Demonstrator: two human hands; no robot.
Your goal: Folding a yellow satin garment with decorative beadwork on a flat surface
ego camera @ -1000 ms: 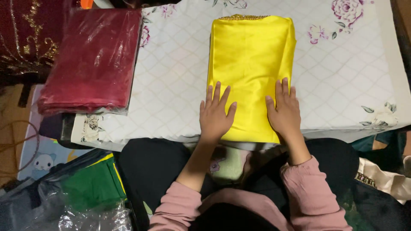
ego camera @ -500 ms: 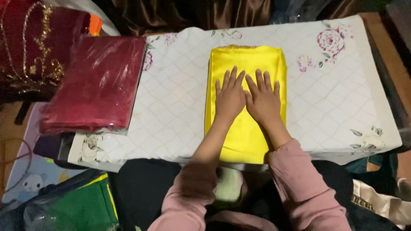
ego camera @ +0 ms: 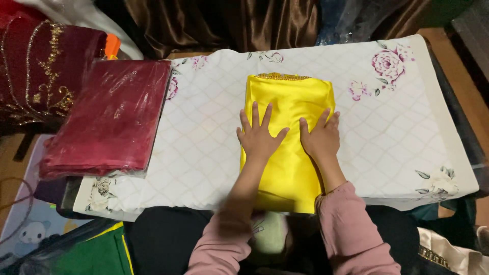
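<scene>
Both hands lay flat, fingers spread, gripping nothing: left hand [ego camera: 259, 137] & right hand [ego camera: 320, 138] pressed the folded yellow satin cloth [ego camera: 287, 97] at mid-counter [ego camera: 407, 132], near edge, prob. to keep folds flat.

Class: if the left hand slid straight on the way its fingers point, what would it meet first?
Probably the gold-trimmed far edge of the yellow cloth under the left hand, then bare white tablecloth.

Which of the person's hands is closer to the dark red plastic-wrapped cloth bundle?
Left. The left hand lies flat on the folded yellow satin cloth, on the side nearer the dark red plastic-wrapped cloth bundle; the right hand lies farther away.
</scene>
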